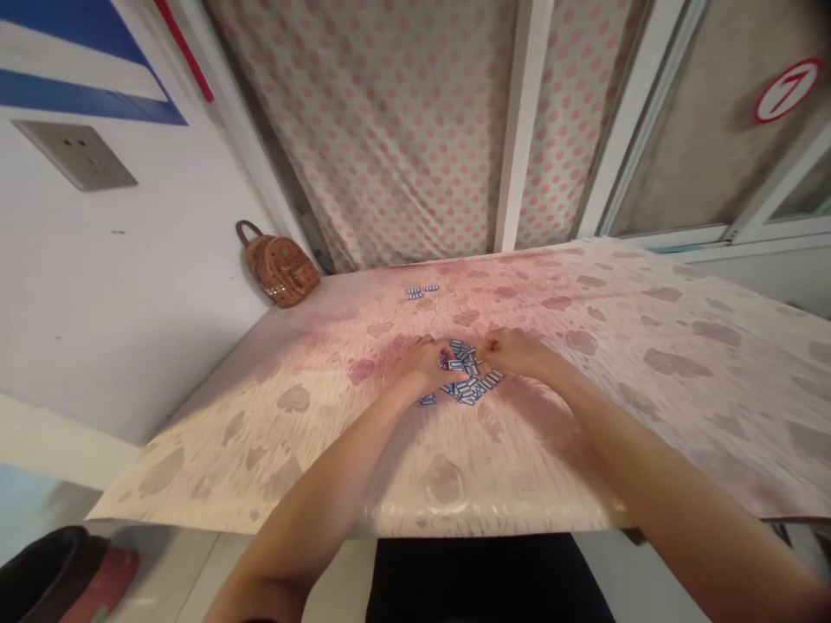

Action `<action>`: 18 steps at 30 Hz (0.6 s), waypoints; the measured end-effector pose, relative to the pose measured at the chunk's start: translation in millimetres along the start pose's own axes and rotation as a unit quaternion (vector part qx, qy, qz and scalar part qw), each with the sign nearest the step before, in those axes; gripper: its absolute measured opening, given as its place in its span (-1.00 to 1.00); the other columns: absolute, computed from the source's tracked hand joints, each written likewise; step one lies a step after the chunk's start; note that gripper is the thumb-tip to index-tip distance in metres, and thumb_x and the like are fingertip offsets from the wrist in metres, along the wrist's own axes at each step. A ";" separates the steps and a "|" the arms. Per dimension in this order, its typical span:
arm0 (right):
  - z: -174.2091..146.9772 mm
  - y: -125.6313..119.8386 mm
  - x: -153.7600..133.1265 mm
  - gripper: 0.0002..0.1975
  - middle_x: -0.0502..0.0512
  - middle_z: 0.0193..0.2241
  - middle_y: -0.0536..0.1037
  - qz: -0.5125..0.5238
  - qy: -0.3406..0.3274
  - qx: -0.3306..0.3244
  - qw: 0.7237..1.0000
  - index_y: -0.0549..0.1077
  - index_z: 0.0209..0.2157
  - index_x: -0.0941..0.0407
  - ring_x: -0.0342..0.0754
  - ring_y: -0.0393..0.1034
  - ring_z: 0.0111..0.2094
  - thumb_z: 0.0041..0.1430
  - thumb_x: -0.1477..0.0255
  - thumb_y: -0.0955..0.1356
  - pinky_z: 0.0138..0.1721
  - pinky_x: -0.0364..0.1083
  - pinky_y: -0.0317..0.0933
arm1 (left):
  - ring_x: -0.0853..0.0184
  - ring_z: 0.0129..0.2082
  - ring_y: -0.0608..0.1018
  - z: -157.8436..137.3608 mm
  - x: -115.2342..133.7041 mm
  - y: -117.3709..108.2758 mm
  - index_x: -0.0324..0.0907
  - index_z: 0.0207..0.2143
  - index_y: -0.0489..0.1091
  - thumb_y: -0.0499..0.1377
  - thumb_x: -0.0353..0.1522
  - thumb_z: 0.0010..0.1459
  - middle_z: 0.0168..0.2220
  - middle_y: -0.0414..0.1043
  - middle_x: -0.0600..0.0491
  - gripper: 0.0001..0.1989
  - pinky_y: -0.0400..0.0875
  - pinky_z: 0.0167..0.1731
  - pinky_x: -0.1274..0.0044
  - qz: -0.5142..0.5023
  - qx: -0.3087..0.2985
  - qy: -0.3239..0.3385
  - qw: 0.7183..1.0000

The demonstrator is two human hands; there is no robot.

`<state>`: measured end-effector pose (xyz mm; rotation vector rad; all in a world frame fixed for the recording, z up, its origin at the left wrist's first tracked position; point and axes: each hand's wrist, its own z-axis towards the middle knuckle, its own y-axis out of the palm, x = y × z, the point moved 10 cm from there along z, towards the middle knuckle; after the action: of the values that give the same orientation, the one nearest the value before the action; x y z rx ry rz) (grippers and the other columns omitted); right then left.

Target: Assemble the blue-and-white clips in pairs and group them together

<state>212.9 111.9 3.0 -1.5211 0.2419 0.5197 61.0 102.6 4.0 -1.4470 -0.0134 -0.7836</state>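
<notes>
A heap of small rectangular blue-and-white pieces (466,389) lies on the table between my hands; their exact kind is too small to tell. My left hand (428,363) is at the heap's left side, fingers curled, with one blue-and-white piece (457,366) at its thumb and fingertips. Close by on the right, my right hand (512,350) is closed, its fingertips bent in beside the heap. Whatever it pinches is hidden. Farther back, two small groups of similar pieces (414,294) are laid out in tidy rows.
A patterned cloth (441,480) covers the table. At the back left corner a small brown backpack-shaped bag (286,270) leans by the wall. A dotted curtain (389,130) hangs behind the table. On the floor at lower left is a dark-and-red bin-like container (107,580).
</notes>
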 end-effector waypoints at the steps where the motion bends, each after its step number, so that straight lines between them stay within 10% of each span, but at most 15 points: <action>1: -2.6 5.7 -3.2 -0.81 0.01 -0.58 0.51 -0.003 -0.003 -0.019 1.000 0.39 -0.56 0.08 -0.09 0.36 -0.50 0.06 0.34 0.37 -0.50 -0.13 0.02 | 0.17 -0.20 0.50 1.2 -1.2 0.2 -0.13 -0.31 0.53 0.42 -0.14 -0.07 -0.29 0.48 0.00 -0.67 0.36 -0.19 0.43 -0.003 0.003 0.009 1.000; 18: -6.2 14.3 -28.1 -0.81 0.01 -0.43 0.50 0.053 -0.007 0.051 0.997 0.38 -0.22 0.09 -0.08 0.37 -0.43 0.12 0.40 0.41 -0.43 -0.14 0.08 | 0.43 -0.54 0.37 5.2 -34.2 -22.4 -0.20 -0.47 0.41 0.30 -0.35 0.03 -0.59 0.34 0.19 -0.86 0.13 -0.51 0.61 -0.222 0.096 -0.076 0.967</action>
<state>182.8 100.5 3.1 -1.4094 0.3338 0.5928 26.6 124.8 8.8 -1.3294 -0.5342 -1.0002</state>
